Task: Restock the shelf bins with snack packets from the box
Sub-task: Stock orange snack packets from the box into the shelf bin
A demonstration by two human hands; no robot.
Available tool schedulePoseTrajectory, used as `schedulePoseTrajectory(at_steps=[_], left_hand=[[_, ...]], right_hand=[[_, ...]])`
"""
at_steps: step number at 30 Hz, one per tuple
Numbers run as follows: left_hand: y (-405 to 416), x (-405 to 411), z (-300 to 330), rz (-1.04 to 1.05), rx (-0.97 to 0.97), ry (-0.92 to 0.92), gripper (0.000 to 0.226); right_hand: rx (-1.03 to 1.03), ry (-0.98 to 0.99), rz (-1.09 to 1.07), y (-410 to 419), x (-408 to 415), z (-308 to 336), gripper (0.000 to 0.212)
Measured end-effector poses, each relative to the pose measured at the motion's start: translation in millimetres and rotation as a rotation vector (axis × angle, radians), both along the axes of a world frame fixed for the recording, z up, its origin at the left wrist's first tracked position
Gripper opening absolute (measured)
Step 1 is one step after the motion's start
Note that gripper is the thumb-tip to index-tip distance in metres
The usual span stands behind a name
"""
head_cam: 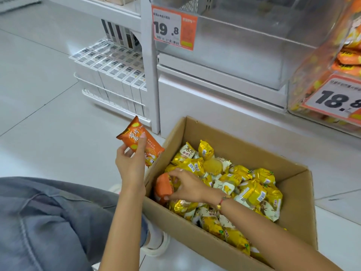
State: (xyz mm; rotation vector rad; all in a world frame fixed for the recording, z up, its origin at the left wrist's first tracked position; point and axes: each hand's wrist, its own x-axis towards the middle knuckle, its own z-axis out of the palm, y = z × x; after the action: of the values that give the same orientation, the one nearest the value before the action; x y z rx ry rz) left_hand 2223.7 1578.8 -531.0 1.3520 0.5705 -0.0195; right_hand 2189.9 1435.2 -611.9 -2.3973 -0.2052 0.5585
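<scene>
1. I judge the snack packets light, soft and crinkly, best pinched at the body. My left hand (130, 163) grips one orange packet (139, 142) above the floor; my right hand (186, 185) curls round another orange packet (163, 185) inside the box (293, 210).
2. The clear bin (244, 42) above looks empty (orange-stocked bin (330, 61) beside it); the box wall and yellow packets (252, 192) crowd the pick.

left price tag (174, 28) "19.8", right price tag (339, 98) "18.8"

Right bin (332, 61) cropped (price tag (338, 98) too)
</scene>
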Motion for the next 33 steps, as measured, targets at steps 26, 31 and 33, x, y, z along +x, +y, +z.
schedulePoseTrajectory(at_steps=[26, 31, 33], left_hand=[[-171.2, -46.9, 136.4, -0.927, -0.085, -0.316, 0.005], [-182.0, -51.0, 157.2, -0.905, -0.106, -0.415, 0.005], [-188.6, -51.3, 167.7, -0.894, -0.091, -0.441, 0.005]], right_hand=[[0.671, -0.052, -0.907, -184.7, -108.9, 262.2, 0.041], [0.978, -0.034, -0.82, -222.7, -130.2, 308.1, 0.037], [0.999, -0.154, -0.857, -239.0, -131.8, 321.9, 0.045]])
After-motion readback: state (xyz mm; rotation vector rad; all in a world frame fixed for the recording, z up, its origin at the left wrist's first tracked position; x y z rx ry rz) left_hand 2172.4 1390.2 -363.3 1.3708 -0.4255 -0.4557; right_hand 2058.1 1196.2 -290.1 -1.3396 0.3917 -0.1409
